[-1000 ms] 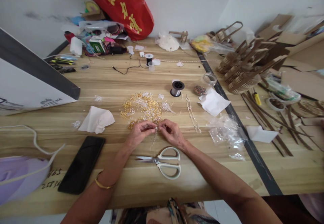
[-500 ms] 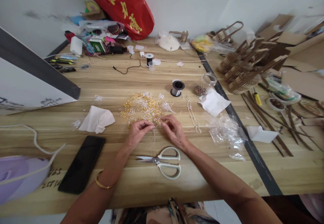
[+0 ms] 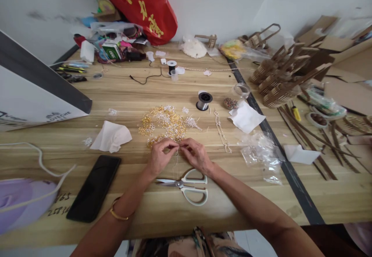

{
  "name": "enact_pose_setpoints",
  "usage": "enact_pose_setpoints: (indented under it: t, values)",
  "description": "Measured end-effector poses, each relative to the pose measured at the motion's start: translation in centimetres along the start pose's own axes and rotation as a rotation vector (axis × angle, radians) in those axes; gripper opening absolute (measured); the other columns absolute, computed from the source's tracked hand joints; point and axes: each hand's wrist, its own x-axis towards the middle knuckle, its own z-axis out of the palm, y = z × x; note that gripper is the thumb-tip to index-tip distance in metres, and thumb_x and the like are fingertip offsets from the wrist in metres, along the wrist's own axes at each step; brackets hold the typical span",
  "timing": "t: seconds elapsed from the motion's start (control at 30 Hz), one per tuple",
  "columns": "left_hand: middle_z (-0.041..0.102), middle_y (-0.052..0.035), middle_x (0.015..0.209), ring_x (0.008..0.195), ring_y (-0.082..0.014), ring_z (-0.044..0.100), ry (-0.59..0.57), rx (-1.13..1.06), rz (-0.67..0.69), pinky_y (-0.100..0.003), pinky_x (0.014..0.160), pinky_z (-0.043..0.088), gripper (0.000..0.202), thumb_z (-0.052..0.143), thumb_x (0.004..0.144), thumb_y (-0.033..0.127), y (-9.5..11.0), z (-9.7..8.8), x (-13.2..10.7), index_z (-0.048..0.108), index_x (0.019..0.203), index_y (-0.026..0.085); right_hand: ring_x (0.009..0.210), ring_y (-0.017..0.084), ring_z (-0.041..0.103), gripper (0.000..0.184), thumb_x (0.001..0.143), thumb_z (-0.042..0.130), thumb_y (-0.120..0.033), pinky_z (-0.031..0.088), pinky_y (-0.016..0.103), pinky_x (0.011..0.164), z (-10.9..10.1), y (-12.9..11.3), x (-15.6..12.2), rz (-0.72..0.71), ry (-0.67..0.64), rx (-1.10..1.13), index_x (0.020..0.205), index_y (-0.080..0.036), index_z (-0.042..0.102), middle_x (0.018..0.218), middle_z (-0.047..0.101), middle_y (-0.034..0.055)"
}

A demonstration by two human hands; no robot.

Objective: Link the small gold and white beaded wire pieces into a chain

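Head view: left hand point(image 3: 160, 157) pinches the strand point(image 3: 177, 156), which hangs toward the near side; right hand point(image 3: 197, 155) meets it, whether gripping I cannot tell; beads point(image 3: 170, 123) lie on the bench point(image 3: 130, 98), just farther off

The left hand point(image 3: 161, 157) and right hand point(image 3: 197, 156) hide the top of a fine strand point(image 3: 177, 157), its pieces too small to tell. A purple object point(image 3: 26, 200) and a white box point(image 3: 29, 90) run past the left edge, a red bag point(image 3: 142, 12) past the top.
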Motion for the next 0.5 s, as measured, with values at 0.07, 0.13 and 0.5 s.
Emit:
enact_pose_setpoints:
  t: [0.07,0.13,0.5]
  values:
    - [0.068,-0.0049,0.077,0.075,-0.0177,0.062,0.003,0.025,0.028,-0.030,0.074,0.048,0.006,0.062,0.077,0.020,-0.06,0.07,-0.02,0.066,0.073,0.018,0.076,0.014,0.059,0.013,0.088,0.049,-0.021,0.050,0.025,0.063,-0.06,0.04,0.01,0.043,0.001,0.010,0.099,-0.018,0.058,0.087,0.062,0.0060]
    - [0.068,-0.0049,0.076,0.075,-0.0181,0.062,0.009,0.039,0.043,-0.030,0.074,0.048,0.006,0.062,0.077,0.022,-0.09,0.14,-0.03,0.066,0.073,0.019,0.072,0.013,0.058,0.015,0.087,0.053,-0.022,0.049,0.023,0.059,-0.07,0.04,-0.07,0.064,-0.014,0.022,0.100,-0.018,0.057,0.086,0.061,0.0053]
    - [0.068,-0.0049,0.076,0.074,-0.0186,0.061,-0.040,0.064,0.025,-0.030,0.073,0.047,0.008,0.063,0.077,0.025,0.25,0.35,-0.18,0.066,0.073,0.020,0.066,0.012,0.054,0.011,0.085,0.054,-0.022,0.045,0.022,0.060,0.23,0.68,-0.24,0.078,-0.027,-0.007,0.094,-0.017,0.059,0.077,0.059,0.0017]
